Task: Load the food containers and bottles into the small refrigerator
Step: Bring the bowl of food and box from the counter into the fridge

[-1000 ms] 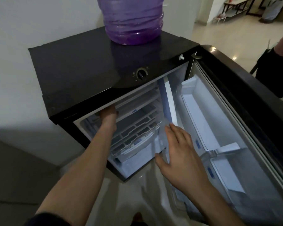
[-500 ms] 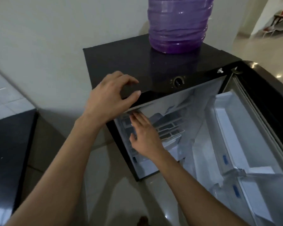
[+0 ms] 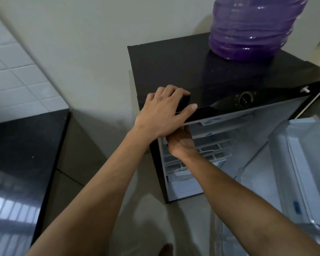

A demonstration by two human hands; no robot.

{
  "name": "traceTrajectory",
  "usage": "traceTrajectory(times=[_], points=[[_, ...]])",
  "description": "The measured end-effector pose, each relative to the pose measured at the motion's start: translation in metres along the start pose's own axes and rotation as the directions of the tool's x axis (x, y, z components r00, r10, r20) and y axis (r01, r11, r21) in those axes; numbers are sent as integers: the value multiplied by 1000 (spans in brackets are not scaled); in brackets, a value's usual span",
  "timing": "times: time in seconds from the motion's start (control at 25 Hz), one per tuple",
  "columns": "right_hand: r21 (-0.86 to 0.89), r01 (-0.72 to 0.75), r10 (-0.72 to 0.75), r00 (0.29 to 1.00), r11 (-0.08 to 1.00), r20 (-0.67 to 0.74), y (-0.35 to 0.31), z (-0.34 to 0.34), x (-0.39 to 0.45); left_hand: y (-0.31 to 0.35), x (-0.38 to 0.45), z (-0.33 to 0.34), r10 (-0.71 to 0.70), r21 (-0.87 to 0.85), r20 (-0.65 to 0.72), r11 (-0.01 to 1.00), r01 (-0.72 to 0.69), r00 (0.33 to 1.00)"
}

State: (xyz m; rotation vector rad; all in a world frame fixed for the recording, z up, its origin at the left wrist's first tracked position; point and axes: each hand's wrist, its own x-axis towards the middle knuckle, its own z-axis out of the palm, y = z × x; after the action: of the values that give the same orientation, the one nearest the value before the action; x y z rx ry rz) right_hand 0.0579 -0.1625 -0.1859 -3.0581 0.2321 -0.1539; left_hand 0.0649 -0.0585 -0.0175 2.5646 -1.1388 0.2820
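Observation:
The small black refrigerator stands against the wall with its door swung open to the right. My left hand rests on the front left corner of its top, fingers spread over the edge. Just below it, my right hand reaches into the upper left of the cabinet, at the freezer flap and wire shelves; its fingers are hidden under my left hand. Neither food containers nor small bottles are in view.
A big purple water jug stands on the fridge top at the back right. The thermostat dial sits on the front panel. A dark counter lies to the left, with white wall tiles above it.
My left hand came out of the cabinet and settled on the fridge's top front corner. My right hand moved from the freezer flap's right side to the upper left inside. The view shifted left.

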Motion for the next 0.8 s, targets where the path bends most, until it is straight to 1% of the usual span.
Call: traceTrajectory(times=[0.12,0.2,0.32,0.4,0.44,0.48,0.56,0.6,0.64,0.68,0.72,0.8], points=[[-30,14,-12,999,999,36,2,-6,2,1,1,2,5,3,7,1000,-5,1000],[-15,41,-40,998,999,51,3,-13,-6,0,-1,0,7,-8,8,1000,-7,1000],[43,45,-44,999,998,-16,9,-25,-25,2,-6,-2,-3,11,-20,1000,3,1000],[79,31,-29,999,996,-27,12,-28,-43,9,-17,0,-46,28,-93,998,48,995],[117,14,-13,1000,993,-11,13,-29,-55,12,-29,2,-76,-4,-156,997,76,985],[162,-7,3,1000,987,25,13,-29,-67,17,-47,5,-105,-65,-229,994,93,968],[233,-57,10,981,971,196,11,-25,-87,22,-93,14,-195,-200,-332,971,133,923],[229,-61,-10,955,972,297,7,-21,-96,20,-121,18,-245,-240,-355,956,165,902],[224,-32,-54,928,974,368,0,-19,-105,15,-150,23,-306,-275,-344,937,216,888],[214,2,-99,892,977,440,-13,-20,-114,7,-180,27,-380,-304,-297,907,291,876],[211,45,-147,855,976,498,-28,-19,-123,-1,-210,30,-460,-330,-222,865,378,860],[212,135,-235,783,968,576,-69,-16,-139,-10,-272,33,-579,-336,-57,778,531,813]])
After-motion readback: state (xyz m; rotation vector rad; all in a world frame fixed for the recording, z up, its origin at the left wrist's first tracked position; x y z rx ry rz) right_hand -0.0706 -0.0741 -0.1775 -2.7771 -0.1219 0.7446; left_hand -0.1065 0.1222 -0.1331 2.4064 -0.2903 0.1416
